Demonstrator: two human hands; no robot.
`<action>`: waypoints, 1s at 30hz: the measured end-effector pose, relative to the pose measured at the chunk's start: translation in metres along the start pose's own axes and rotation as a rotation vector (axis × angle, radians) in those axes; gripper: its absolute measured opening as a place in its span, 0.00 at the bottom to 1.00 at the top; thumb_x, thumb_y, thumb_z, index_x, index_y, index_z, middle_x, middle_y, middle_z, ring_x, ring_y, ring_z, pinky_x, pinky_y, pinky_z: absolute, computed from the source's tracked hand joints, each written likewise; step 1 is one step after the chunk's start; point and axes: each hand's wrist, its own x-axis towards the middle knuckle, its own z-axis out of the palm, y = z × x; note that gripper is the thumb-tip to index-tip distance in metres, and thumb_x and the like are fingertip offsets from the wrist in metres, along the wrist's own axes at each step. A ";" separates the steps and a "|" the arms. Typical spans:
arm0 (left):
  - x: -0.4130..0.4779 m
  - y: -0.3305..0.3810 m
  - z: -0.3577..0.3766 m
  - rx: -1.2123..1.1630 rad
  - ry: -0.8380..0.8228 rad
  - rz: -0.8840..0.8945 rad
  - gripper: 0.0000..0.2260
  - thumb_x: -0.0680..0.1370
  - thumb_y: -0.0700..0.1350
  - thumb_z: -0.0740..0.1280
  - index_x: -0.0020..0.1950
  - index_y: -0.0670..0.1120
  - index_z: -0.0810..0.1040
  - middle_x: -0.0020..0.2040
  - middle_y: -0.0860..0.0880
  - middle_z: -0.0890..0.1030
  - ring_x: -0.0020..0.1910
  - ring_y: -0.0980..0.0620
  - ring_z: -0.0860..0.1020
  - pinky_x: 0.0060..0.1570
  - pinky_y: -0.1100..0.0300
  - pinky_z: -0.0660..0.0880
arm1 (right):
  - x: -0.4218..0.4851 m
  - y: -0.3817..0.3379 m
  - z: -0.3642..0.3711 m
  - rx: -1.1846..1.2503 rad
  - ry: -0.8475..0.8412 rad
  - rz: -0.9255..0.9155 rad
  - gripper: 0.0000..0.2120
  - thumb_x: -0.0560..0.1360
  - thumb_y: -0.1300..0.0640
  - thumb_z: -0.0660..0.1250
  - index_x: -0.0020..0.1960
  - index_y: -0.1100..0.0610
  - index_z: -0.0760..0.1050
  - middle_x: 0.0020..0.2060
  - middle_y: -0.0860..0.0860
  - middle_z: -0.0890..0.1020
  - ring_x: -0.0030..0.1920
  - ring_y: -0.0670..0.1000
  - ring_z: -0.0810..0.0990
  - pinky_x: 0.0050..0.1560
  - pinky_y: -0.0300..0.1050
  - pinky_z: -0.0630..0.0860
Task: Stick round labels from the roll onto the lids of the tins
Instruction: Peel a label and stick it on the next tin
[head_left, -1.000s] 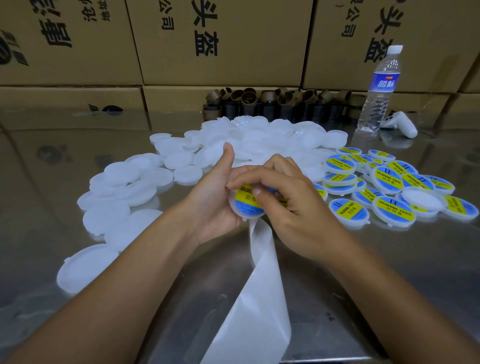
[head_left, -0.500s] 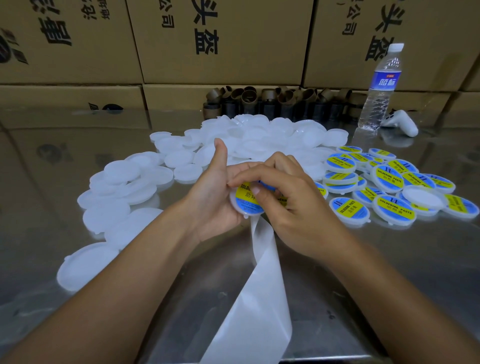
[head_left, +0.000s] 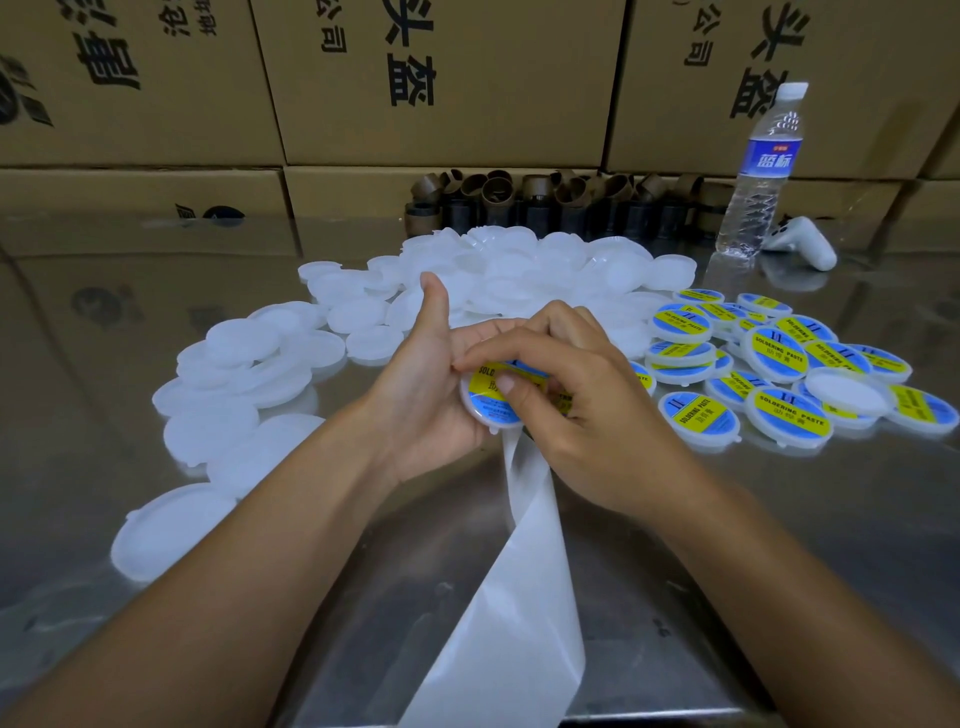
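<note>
Your left hand (head_left: 421, 400) cups a lid (head_left: 485, 415), thumb lifted clear, while your right hand (head_left: 587, 415) pinches the label (head_left: 480, 383) down onto it with bent fingers. Right of that hand lie the labelled lids (head_left: 776, 353); the larger heap of blank lids (head_left: 234, 343) beyond your left suggests you are under halfway.

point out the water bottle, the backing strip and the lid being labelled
water bottle (head_left: 769, 156): head view, on its blue label
backing strip (head_left: 524, 571): head view, middle of the strip
lid being labelled (head_left: 485, 410): head view, its blue sticker

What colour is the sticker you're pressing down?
Blue round paper label with a yellow band; head view.
</note>
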 end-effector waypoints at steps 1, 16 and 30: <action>0.000 0.000 0.000 -0.003 0.000 -0.001 0.43 0.76 0.70 0.38 0.55 0.36 0.77 0.46 0.40 0.83 0.45 0.46 0.83 0.45 0.59 0.81 | 0.000 0.000 0.000 -0.003 0.004 0.000 0.16 0.75 0.64 0.63 0.55 0.46 0.80 0.42 0.47 0.71 0.47 0.42 0.67 0.47 0.29 0.62; -0.001 0.000 -0.002 -0.022 -0.106 0.006 0.45 0.76 0.70 0.40 0.62 0.34 0.75 0.60 0.38 0.79 0.57 0.44 0.80 0.59 0.55 0.76 | 0.002 0.002 0.000 -0.054 0.045 0.059 0.17 0.77 0.62 0.64 0.60 0.45 0.78 0.40 0.42 0.68 0.46 0.42 0.66 0.46 0.31 0.64; -0.003 -0.002 0.002 0.172 -0.117 0.142 0.28 0.66 0.27 0.55 0.66 0.30 0.68 0.58 0.36 0.78 0.57 0.44 0.80 0.56 0.57 0.78 | 0.004 0.007 -0.006 0.148 0.271 0.232 0.32 0.71 0.59 0.73 0.71 0.45 0.67 0.36 0.46 0.74 0.32 0.44 0.70 0.37 0.33 0.69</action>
